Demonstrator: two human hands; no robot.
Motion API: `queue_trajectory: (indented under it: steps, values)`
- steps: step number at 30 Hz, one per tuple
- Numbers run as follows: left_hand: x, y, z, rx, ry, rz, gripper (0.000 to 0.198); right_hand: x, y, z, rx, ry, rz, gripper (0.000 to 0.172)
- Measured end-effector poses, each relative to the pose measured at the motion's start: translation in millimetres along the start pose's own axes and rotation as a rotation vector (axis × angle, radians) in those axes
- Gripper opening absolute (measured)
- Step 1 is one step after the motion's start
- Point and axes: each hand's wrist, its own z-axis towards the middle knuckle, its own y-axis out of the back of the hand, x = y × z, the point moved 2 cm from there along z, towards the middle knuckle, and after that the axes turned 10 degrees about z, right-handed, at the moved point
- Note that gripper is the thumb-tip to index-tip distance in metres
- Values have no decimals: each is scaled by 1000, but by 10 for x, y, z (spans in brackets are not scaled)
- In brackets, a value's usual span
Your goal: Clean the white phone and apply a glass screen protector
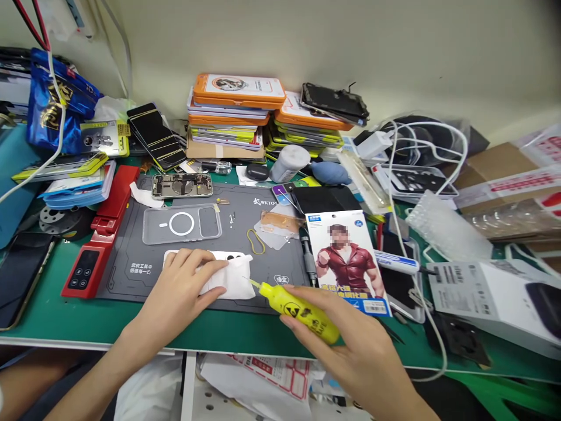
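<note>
Left hand (184,286) flat on white cloth (232,280) (grip open), right hand (350,345) grip closed around yellow bottle (302,313)

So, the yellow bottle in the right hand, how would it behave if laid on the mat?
The yellow bottle looks round, so lying down it may roll. It seems small plastic, probably light and squeezable. Its thin nozzle points at the white cloth, so a firm squeeze might spill liquid.

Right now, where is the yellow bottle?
The yellow bottle is low and just right of centre in the head view, held in the right hand, its nozzle pointing at the white cloth under the left hand on the grey mat.
</note>
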Motion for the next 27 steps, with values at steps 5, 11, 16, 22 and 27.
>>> queue_trajectory:
  steps: [5,11,16,22,27]
  values:
    - [7,-31,-7,-20,13,26,38,61,37,7,57,22,-13,23]
    - [26,-48,-46,-54,38,51,40,75,68,-29,72,27,-10,24]
    - [39,-17,-128,-68,63,60,20,77,29,-73,101,-5,46,25]
    - [129,146,-304,-98,153,117,8,150,-219,-54,136,-244,369,32]
    - [149,278,-427,-165,190,146,30,136,-353,-106,124,-274,517,37]
